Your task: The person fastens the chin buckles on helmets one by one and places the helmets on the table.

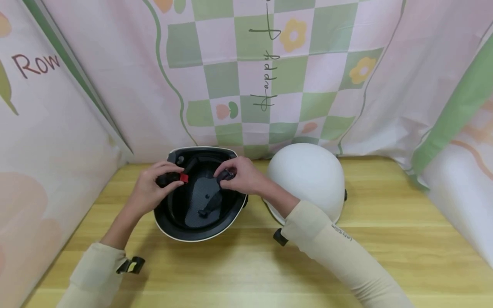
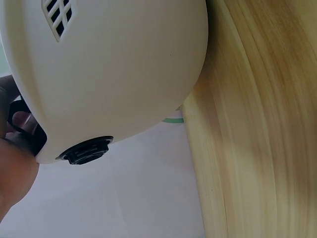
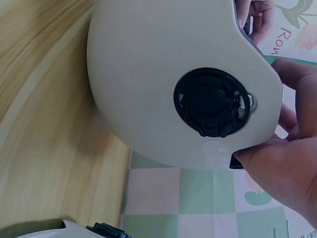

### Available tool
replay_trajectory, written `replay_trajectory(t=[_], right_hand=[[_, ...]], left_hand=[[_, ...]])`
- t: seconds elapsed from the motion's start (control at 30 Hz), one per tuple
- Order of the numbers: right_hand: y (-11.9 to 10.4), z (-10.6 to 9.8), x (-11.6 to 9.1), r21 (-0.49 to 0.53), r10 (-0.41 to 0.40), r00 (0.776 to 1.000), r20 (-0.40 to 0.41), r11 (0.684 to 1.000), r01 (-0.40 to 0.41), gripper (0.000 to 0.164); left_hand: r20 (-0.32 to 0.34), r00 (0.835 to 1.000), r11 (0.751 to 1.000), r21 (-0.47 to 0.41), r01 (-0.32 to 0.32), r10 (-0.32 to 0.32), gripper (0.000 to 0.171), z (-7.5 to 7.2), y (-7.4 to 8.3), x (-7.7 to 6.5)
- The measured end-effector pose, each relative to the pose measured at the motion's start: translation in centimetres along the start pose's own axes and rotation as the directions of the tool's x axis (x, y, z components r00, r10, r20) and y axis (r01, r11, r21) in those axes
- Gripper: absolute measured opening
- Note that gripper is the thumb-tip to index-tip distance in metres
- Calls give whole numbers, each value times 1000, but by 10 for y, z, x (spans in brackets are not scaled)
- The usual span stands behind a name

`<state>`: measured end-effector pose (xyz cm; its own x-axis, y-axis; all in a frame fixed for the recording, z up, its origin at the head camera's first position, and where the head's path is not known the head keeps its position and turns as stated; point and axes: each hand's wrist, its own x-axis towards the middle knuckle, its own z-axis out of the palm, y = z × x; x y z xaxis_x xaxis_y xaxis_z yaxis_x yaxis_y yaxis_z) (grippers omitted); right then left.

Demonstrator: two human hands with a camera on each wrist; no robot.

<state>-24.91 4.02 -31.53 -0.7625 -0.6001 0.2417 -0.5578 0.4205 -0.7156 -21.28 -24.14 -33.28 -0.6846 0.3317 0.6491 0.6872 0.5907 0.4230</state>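
Note:
An upturned white helmet rests on the table, its black lining facing up. Over its left side, my left hand pinches a black chin strap end with a red buckle piece. At the right side of the opening, my right hand pinches a dark buckle piece; the fingers partly hide it. The two buckle pieces are apart. Both wrist views show the white shell from outside, with a round black side mount in the right wrist view.
Another white helmet sits dome up on the right, beneath my right forearm. A black piece juts out near its front. Printed curtains hang behind and beside the wooden table.

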Motion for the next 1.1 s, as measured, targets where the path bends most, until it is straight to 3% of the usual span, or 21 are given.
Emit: replay_trajectory(t=[0.3, 0.5, 0.9, 1.1], right_hand=[[0, -2, 0, -37, 0, 999, 38, 999, 1, 30], [0, -1, 0, -33, -36, 999, 18, 999, 36, 27], [-3, -2, -2, 154, -143, 989, -50, 977, 149, 28], [-7, -7, -4, 152, -200, 979, -27, 968, 202, 28]], left_hand=[[5, 1000, 1000, -9, -18, 18, 31, 0, 3, 1], [16, 1000, 1000, -7, -17, 17, 31, 0, 6, -1], [38, 999, 1000, -10, -26, 27, 30, 1, 12, -2], [33, 999, 999, -9, -40, 40, 29, 0, 12, -1]])
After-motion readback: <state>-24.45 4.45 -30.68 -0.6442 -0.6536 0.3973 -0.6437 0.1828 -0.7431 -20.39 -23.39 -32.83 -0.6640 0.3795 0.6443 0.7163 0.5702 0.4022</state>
